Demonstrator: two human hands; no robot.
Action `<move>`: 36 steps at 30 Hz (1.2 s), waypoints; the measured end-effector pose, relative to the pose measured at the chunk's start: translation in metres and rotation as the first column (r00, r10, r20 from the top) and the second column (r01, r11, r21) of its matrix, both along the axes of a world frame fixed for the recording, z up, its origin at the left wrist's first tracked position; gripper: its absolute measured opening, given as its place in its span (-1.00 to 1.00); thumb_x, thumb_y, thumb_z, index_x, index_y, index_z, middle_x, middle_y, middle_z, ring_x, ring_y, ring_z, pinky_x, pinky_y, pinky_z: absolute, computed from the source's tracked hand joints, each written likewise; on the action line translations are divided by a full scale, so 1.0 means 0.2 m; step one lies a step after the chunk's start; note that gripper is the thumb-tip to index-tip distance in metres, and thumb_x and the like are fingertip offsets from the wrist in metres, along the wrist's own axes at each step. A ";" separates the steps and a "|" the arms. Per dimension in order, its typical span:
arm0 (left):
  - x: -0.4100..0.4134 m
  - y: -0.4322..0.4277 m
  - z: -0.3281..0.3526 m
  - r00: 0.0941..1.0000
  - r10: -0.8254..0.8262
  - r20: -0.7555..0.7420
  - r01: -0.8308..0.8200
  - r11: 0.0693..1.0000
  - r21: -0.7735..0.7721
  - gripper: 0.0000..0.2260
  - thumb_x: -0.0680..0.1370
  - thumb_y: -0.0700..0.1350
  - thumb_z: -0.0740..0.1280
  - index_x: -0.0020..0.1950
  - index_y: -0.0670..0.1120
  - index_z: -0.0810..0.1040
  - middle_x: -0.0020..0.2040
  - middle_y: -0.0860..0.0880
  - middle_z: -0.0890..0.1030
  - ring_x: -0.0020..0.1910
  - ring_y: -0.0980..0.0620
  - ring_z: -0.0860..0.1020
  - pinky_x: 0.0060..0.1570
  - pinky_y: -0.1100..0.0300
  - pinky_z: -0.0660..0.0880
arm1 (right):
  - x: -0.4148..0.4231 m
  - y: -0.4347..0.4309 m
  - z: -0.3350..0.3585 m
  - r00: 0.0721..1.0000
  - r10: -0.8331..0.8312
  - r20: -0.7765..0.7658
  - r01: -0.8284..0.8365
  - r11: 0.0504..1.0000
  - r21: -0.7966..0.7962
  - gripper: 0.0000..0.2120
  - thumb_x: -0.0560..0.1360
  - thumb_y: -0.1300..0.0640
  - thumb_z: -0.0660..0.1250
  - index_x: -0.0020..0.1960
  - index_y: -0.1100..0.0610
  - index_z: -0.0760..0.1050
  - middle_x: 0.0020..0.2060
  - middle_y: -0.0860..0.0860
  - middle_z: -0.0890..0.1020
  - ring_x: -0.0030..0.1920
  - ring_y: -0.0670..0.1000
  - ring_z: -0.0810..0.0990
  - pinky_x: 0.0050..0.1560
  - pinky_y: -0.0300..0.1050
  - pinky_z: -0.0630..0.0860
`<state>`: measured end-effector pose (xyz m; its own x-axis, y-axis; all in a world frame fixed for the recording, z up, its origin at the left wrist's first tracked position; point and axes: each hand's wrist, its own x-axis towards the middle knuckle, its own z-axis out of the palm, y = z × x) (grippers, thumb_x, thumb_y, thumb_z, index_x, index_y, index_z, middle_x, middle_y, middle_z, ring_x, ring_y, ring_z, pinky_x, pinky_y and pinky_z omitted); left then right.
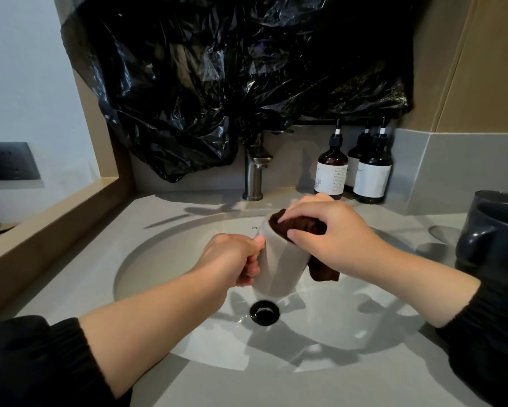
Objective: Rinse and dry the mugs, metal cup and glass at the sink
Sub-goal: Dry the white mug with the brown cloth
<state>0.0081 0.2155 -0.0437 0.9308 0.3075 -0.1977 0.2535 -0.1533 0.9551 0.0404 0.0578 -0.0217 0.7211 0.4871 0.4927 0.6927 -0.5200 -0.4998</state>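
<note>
Over the white sink basin (164, 259) my left hand (232, 259) grips the handle side of a white mug (279, 265), holding it tilted away from me. My right hand (332, 230) grips a dark brown cloth (302, 223) that is stuffed into the mug's mouth, with its loose end (323, 271) hanging down the mug's right side. The mug's handle is hidden by my left fingers. A dark blue mug (493, 233) stands on the counter at the far right, handle pointing left.
A brushed-metal tap (254, 174) stands behind the basin, no water running. A black drain (264, 312) sits at the basin's bottom. Three amber pump bottles (355, 171) stand at the back right. A black plastic bag (232, 69) covers the wall above.
</note>
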 end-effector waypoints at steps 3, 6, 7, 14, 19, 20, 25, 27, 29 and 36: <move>0.02 0.01 -0.02 1.000 0.015 0.025 -0.016 0.999 0.031 -0.42 0.58 -0.08 0.32 -0.67 -0.06 0.34 -0.63 -0.05 0.40 -0.49 -0.05 0.39 -0.20 0.11 0.48 | 0.03 -0.02 -0.01 0.997 -0.066 0.029 0.067 0.997 -0.023 -0.82 0.50 0.04 0.33 0.09 -0.08 0.60 0.08 -0.16 0.48 0.17 -0.12 0.30 0.21 -0.29 0.18; 0.01 0.00 -0.01 0.999 0.017 0.045 -0.017 1.000 0.000 -0.50 0.58 -0.12 0.32 -0.57 -0.13 0.33 -0.62 -0.07 0.37 -0.45 -0.06 0.36 -0.12 0.06 0.46 | 0.04 0.00 -0.02 0.994 -0.087 -0.065 0.083 0.995 -0.061 -0.74 0.55 -0.03 0.22 0.22 -0.06 0.49 0.11 -0.08 0.38 0.24 -0.10 0.28 0.20 -0.24 0.19; 0.01 0.00 0.00 0.999 0.020 0.044 -0.020 1.000 -0.002 -0.52 0.59 -0.12 0.32 -0.52 -0.15 0.32 -0.60 -0.08 0.35 -0.44 -0.06 0.35 -0.11 0.05 0.45 | 0.04 0.02 -0.03 0.993 -0.091 -0.081 0.084 0.993 -0.089 -0.73 0.57 -0.03 0.17 0.24 -0.05 0.45 0.11 -0.06 0.36 0.25 -0.10 0.26 0.19 -0.24 0.18; -0.01 0.03 -0.02 0.998 0.038 0.050 -0.038 0.999 0.011 -0.56 0.57 -0.11 0.34 -0.47 -0.16 0.31 -0.57 -0.06 0.31 -0.45 -0.05 0.33 -0.24 0.12 0.46 | 0.06 0.12 -0.05 0.989 -0.144 -0.044 0.137 0.982 -0.131 -0.76 0.59 0.10 0.18 0.25 0.05 0.38 0.17 0.00 0.39 0.24 -0.02 0.31 0.15 -0.25 0.22; 0.01 0.06 -0.05 0.997 0.064 0.042 -0.066 0.997 0.033 -0.58 0.55 -0.09 0.37 -0.47 -0.15 0.34 -0.64 0.00 0.32 -0.47 -0.03 0.35 -0.34 0.16 0.44 | 0.01 0.09 -0.04 0.998 -0.019 -0.067 0.019 1.000 -0.003 -0.82 0.47 0.12 0.39 -0.01 -0.08 0.44 -0.09 -0.13 0.53 -0.03 -0.10 0.48 -0.04 -0.27 0.38; 0.02 0.06 -0.05 0.997 0.068 0.041 -0.070 0.997 0.032 -0.58 0.55 -0.09 0.36 -0.47 -0.15 0.33 -0.65 0.00 0.31 -0.47 -0.03 0.33 -0.34 0.16 0.43 | 0.00 0.08 -0.03 0.997 0.005 -0.073 -0.005 1.000 0.008 -0.84 0.46 0.15 0.40 -0.06 -0.07 0.48 -0.15 -0.16 0.54 -0.09 -0.14 0.48 -0.09 -0.35 0.38; 0.04 0.04 -0.02 0.997 0.074 0.021 -0.075 0.994 0.082 -0.53 0.57 -0.09 0.35 -0.50 -0.13 0.28 -0.70 0.03 0.26 -0.51 -0.03 0.30 -0.23 0.12 0.44 | 0.03 -0.03 0.04 0.986 0.015 -0.169 -0.029 0.996 -0.082 -0.86 0.41 0.24 0.45 -0.13 0.01 0.60 -0.20 -0.08 0.61 -0.18 -0.14 0.54 -0.20 -0.47 0.38; 0.04 0.00 0.00 0.996 0.072 -0.047 -0.063 0.983 0.175 -0.54 0.57 -0.06 0.33 -0.49 -0.14 0.28 -0.72 0.02 0.25 -0.52 -0.03 0.31 -0.28 0.17 0.44 | 0.06 -0.06 0.03 0.985 -0.074 -0.158 0.058 0.992 -0.108 -0.84 0.40 0.24 0.47 -0.16 -0.02 0.59 -0.17 -0.06 0.62 -0.12 -0.08 0.57 -0.16 -0.43 0.40; 0.04 -0.04 0.01 0.993 0.052 -0.110 -0.020 0.962 0.271 -0.54 0.57 -0.01 0.32 -0.47 -0.14 0.30 -0.75 0.02 0.26 -0.52 -0.03 0.33 -0.29 0.19 0.46 | 0.07 -0.06 0.00 0.982 -0.129 -0.135 0.120 0.990 -0.072 -0.82 0.40 0.22 0.48 -0.17 -0.05 0.58 -0.13 -0.06 0.63 -0.05 -0.05 0.58 -0.10 -0.39 0.40; 0.00 0.03 -0.04 0.999 -0.008 0.036 0.003 0.991 0.135 -0.54 0.55 -0.09 0.36 -0.50 -0.12 0.30 -0.63 0.01 0.29 -0.50 -0.03 0.30 -0.28 0.14 0.39 | 0.00 -0.02 0.06 0.964 0.103 -0.246 -0.107 0.994 -0.005 -0.79 0.36 0.22 0.50 -0.15 -0.09 0.64 -0.04 -0.08 0.63 -0.02 -0.11 0.57 0.04 -0.37 0.44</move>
